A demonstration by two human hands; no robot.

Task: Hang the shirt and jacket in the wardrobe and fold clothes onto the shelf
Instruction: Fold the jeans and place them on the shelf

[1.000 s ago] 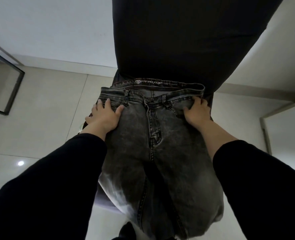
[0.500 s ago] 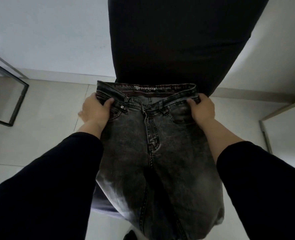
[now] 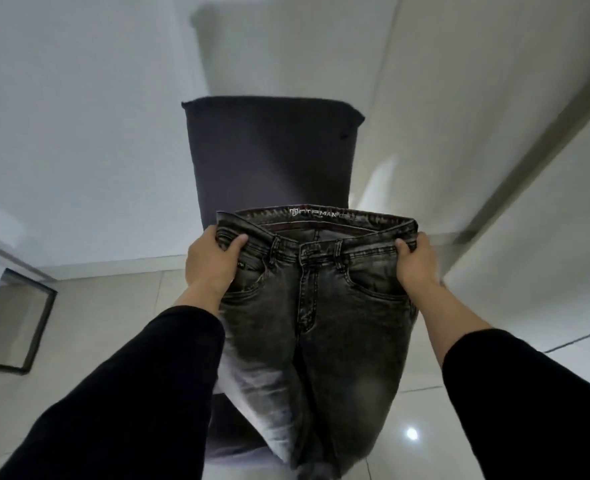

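Dark grey washed jeans point(image 3: 317, 317) hang in front of me, front side facing me, legs trailing down toward the floor. My left hand point(image 3: 213, 265) grips the waistband at its left end, thumb over the front. My right hand point(image 3: 416, 263) grips the right end of the waistband the same way. Both arms wear black sleeves. No shirt, jacket, wardrobe or shelf is in view.
A dark grey fabric-covered chair point(image 3: 269, 157) stands straight behind the jeans, its seat below them. A black-framed glass panel point(image 3: 16, 323) leans at the left by the wall. A pale door or panel edge point(image 3: 529, 237) runs along the right. Glossy tiled floor point(image 3: 113, 306) lies around.
Both hands went from pressing flat on the jeans to gripping the waistband ends, then lifted the jeans up off the chair. My view has tilted upward, showing the chair's back.
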